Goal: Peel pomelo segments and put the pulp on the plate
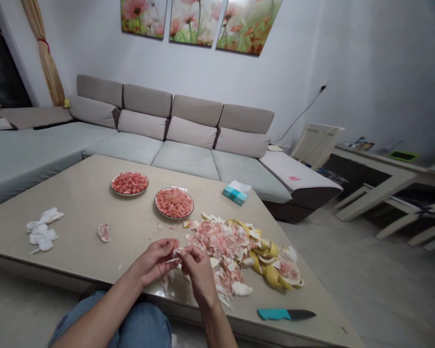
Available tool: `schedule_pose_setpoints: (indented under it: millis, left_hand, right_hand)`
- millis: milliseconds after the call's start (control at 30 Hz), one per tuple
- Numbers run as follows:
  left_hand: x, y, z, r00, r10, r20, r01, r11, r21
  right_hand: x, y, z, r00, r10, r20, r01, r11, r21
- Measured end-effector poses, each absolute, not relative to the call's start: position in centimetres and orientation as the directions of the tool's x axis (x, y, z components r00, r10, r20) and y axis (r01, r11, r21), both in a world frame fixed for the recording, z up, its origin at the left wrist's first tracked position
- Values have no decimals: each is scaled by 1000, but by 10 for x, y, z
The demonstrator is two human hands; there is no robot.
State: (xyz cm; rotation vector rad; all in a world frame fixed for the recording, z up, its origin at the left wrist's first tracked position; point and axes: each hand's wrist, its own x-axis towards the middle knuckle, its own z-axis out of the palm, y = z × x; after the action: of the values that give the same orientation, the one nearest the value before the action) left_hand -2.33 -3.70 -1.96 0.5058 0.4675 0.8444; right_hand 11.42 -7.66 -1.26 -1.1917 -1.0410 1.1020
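My left hand (155,261) and my right hand (197,268) meet over the near edge of a beige table (94,198), fingers curled around a small pink and white pomelo piece (175,254). Just right of my hands lies a heap of pink membrane scraps (221,244) and yellow rind (268,270). Two plates of peeled pink flesh stand farther back, one plate (129,183) on the left and another plate (174,203) to its right. A single pomelo segment (103,232) lies on the table to the left of my hands.
A knife with a teal handle (285,314) lies near the table's front right edge. Crumpled white tissues (42,229) sit at the left, and a teal tissue pack (235,192) at the far edge. A grey sectional sofa (188,145) runs behind the table.
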Motion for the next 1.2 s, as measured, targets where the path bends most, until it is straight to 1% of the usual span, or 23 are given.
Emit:
schedule_pose_setpoints:
  millis: [133,233,400,567,733,867,1033,1200]
  left_hand:
    - [-29,-28,-22,521,836,-173,-631,513,581]
    - [-38,-20,-21,471,868,-158,-668,468,579]
    - [-43,-19,-17,496,854,-160,-641,484,595]
    - [-37,-25,-12,473,872,-126,-614,429,662]
    - [-35,-27,-10,424,898,-123,-549,362,753]
    - [-34,-29,-8,389,914,-118,-482,311,819]
    - [-32,-31,-5,385,919,-90,-398,253,882]
    - [-31,-32,-7,416,907,-68,-325,218,920]
  right_hand:
    - [111,-89,-9,233,967,100,22,97,-995]
    - [112,-99,-7,239,960,146,102,125,-987]
    - [124,-98,-10,238,948,211,262,147,-954]
    - [138,-87,-28,271,908,318,474,161,-865]
    - [148,-85,-43,264,884,386,619,152,-771]
    - [153,-86,-46,247,877,411,696,134,-705]
    - [158,-84,-48,289,853,434,743,86,-664]
    - [163,-83,-46,253,851,460,727,146,-671]
